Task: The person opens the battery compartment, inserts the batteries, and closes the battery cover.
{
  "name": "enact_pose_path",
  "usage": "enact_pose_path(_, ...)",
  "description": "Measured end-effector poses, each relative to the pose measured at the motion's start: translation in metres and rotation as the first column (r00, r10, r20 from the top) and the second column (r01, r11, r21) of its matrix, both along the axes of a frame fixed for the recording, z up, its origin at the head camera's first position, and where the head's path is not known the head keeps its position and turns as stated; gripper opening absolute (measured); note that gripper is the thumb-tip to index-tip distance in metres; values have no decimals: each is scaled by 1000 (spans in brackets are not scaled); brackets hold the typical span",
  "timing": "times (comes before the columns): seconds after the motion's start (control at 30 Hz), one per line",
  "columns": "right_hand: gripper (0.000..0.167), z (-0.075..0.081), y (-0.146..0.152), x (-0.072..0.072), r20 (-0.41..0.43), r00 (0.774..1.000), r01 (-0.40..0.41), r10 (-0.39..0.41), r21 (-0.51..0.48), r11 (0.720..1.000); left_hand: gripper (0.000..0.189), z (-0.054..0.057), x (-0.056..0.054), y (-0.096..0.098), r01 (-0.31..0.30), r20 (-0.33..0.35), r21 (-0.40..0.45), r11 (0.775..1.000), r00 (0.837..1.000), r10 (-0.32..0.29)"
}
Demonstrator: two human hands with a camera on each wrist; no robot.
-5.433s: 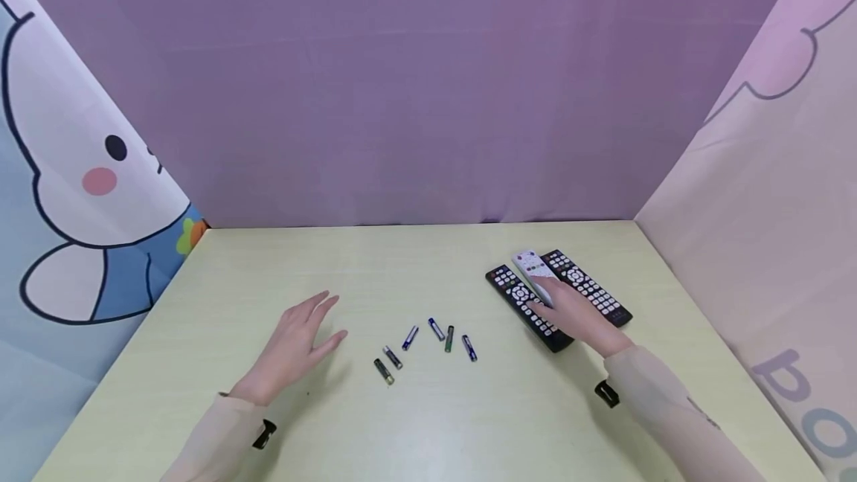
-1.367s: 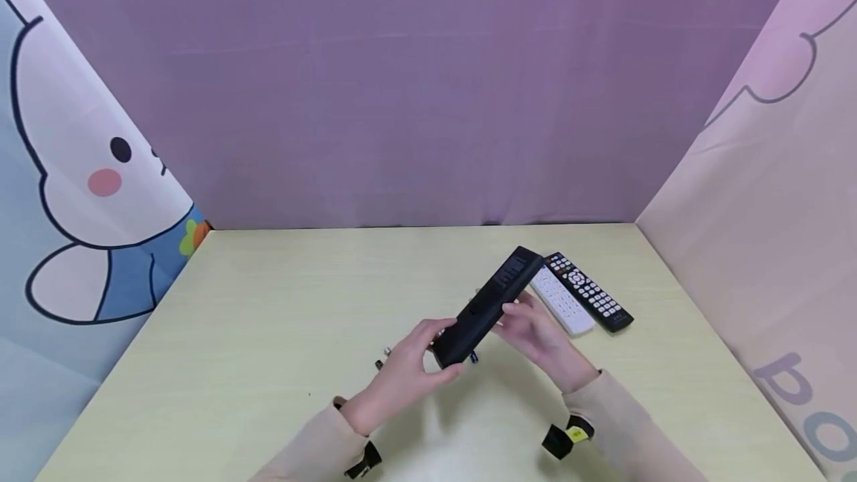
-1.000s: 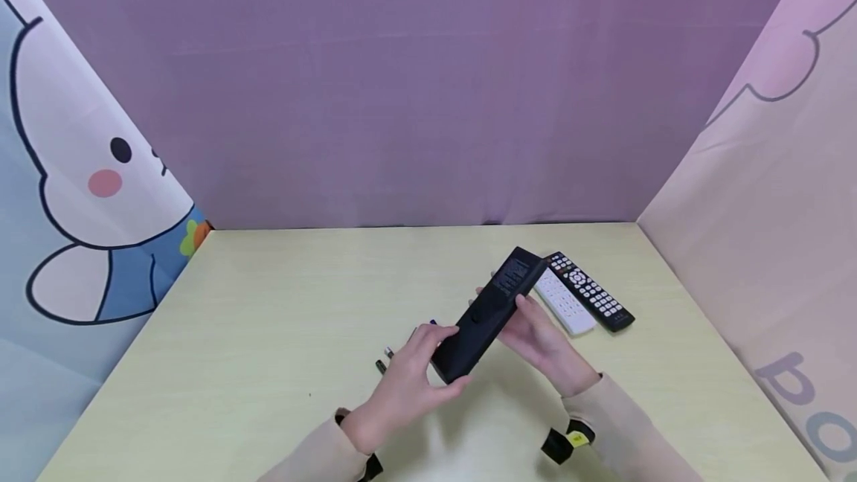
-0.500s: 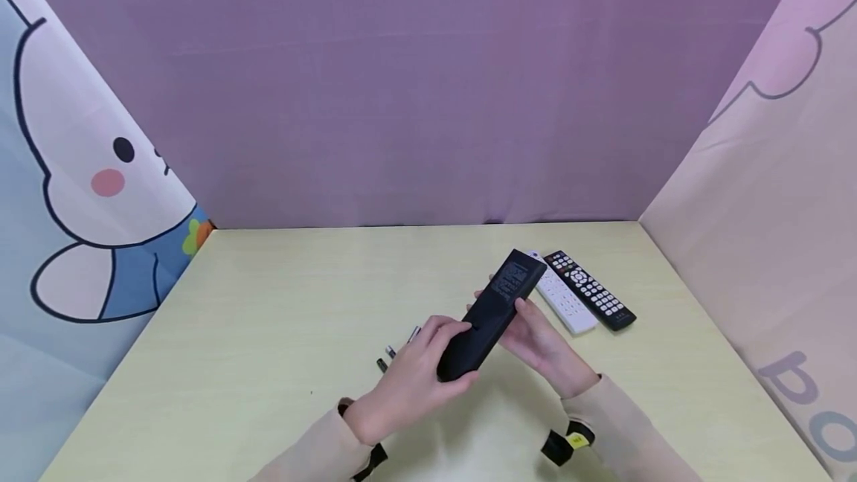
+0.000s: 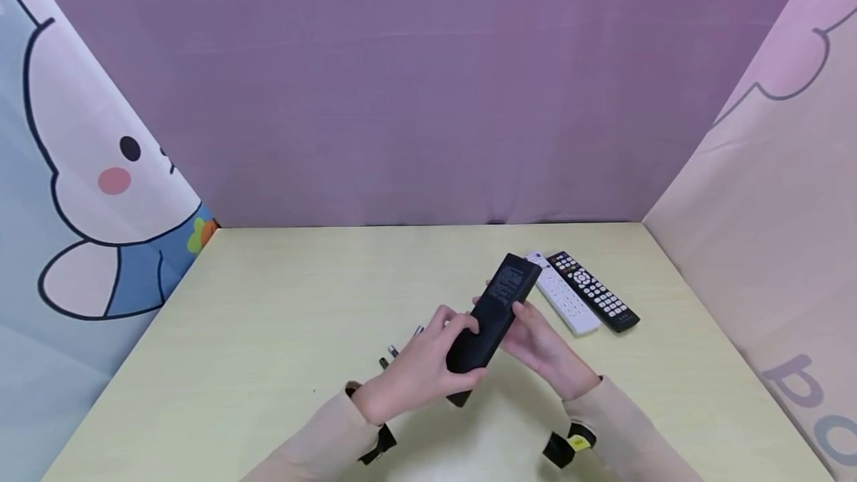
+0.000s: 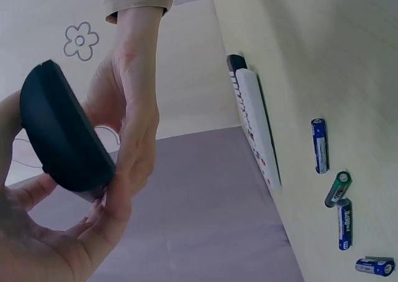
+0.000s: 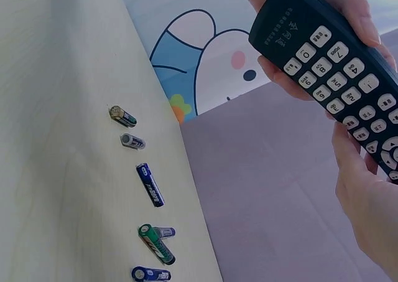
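A black remote control [image 5: 497, 305] is held up above the table, tilted, its back with a printed label facing the head camera. My left hand [image 5: 423, 372] grips its lower end, fingertips on the back and thumb along the near side. Farther up, my right hand [image 5: 544, 348] holds it from the right, thumb on the edge and fingers underneath. White buttons on its front show in the right wrist view. Whether its battery cover has shifted, I cannot tell. Loose batteries lie on the table beneath: blue ones [image 7: 150, 185], a green one [image 7: 157, 244] and others.
A white remote control [image 5: 566, 296] and a second black remote control [image 5: 594, 293] lie side by side to the right on the pale table [image 5: 294, 281]. A purple cloth wall [image 5: 428, 95] stands behind the table, with printed panels at both sides.
The black remote, earlier lying left of the white one, has been picked up, turned back-up and taken in both hands. Over the last second, the left fingers moved up its back.
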State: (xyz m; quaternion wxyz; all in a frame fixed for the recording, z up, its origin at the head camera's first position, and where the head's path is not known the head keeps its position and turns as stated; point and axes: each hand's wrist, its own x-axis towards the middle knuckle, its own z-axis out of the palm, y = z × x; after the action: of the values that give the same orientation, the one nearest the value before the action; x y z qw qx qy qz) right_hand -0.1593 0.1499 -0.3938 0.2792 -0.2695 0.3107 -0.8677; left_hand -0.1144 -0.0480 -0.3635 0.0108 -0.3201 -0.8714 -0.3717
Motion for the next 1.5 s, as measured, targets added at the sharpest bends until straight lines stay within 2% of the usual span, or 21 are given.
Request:
enact_pose_path(0.1, 29, 3, -1, 2, -31, 1000, 3, -2, 31, 1000, 42, 1, -2, 1, 16, 48, -3, 1000, 999, -16)
enact_pose_path(0.33, 30, 5, -4, 3, -36, 999, 32, -29, 77, 997, 43, -1, -5, 4, 5, 19, -91, 996, 1000, -4)
enact_pose_path(0.53, 29, -2, -3, 1, -12, 1000, 23, -23, 26, 999, 44, -1, -6, 2, 20, 48, -58, 998, 999, -17)
enact_pose_path(0.8, 29, -1, -1, 2, -27, 999, 43, -41, 66, 997, 35, -1, -1, -2, -4, -108, -34, 999, 994, 0)
enact_pose_path(1.03, 29, 3, 0, 7, -30, 998, 58, -55, 82, 995, 29, -3, 3, -2, -53, -240, 48, 997, 969, 63)
enact_pose_path(1.17, 29, 2, -1, 6, -17, 999, 47, -46, 55, 997, 29, -3, 4, -3, -64, -283, 88, 994, 955, 86)
enact_pose_path(1.27, 29, 2, -1, 5, -9, 999, 39, -38, 32, 999, 29, -3, 5, -4, -63, -278, 118, 991, 956, 94)
enact_pose_path(1.5, 30, 1, -2, 6, 25, 999, 30, -29, -41, 999, 28, -1, 9, -7, -59, -205, 208, 976, 973, 102)
